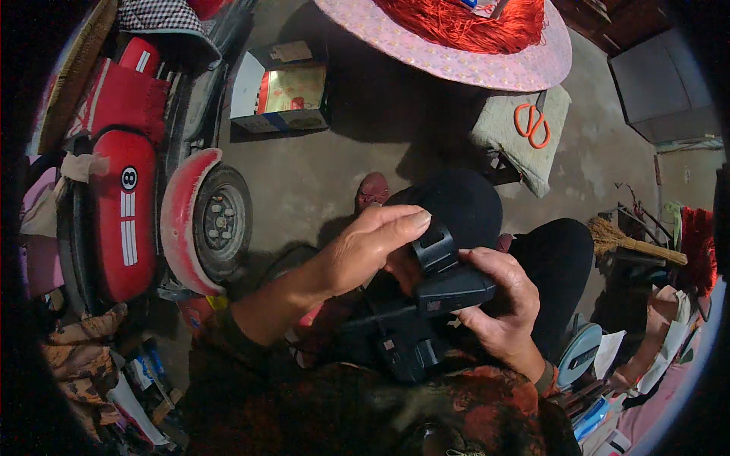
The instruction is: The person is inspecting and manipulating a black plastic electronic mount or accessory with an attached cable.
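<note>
Above my lap, my left hand is closed with thumb and fingers round a rounded black plastic piece. My right hand grips a flat, black box-shaped device from its right side. The two black pieces touch, but I cannot tell whether they are joined. Lower down, close to my body, lies another black device with a dark strap-like part, partly lost in shadow. My left fingertips are partly hidden behind the rounded piece.
A round, pink-covered table bears red strings. Orange-handled scissors lie on a cloth-covered stool. An open carton stands on the floor. At left is a red vehicle with a wheel; a broom lies right.
</note>
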The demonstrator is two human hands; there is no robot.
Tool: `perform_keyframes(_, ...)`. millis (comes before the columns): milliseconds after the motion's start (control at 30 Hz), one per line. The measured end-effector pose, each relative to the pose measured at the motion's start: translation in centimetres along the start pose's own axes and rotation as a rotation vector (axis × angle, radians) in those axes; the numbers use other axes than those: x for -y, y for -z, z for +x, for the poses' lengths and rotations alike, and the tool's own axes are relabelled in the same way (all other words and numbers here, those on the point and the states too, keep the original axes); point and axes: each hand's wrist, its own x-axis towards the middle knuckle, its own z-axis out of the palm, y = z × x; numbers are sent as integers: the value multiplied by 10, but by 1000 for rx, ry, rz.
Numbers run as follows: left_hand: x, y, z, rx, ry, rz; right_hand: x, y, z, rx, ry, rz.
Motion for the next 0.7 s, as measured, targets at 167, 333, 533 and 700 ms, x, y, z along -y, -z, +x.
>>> perform_keyframes(167,1,5,1,21,67,-7,4,-7,-3,-80,-55,42)
perform_keyframes(333,4,6,1,25,49,-53,0,-9,-3,-97,-34,6)
perform_keyframes(533,5,6,-1,12,42,-75,3,-9,-1,-94,-71,30)
perform_keyframes(700,6,6,-2,-13,58,-79,3,-10,-2,-95,-90,31)
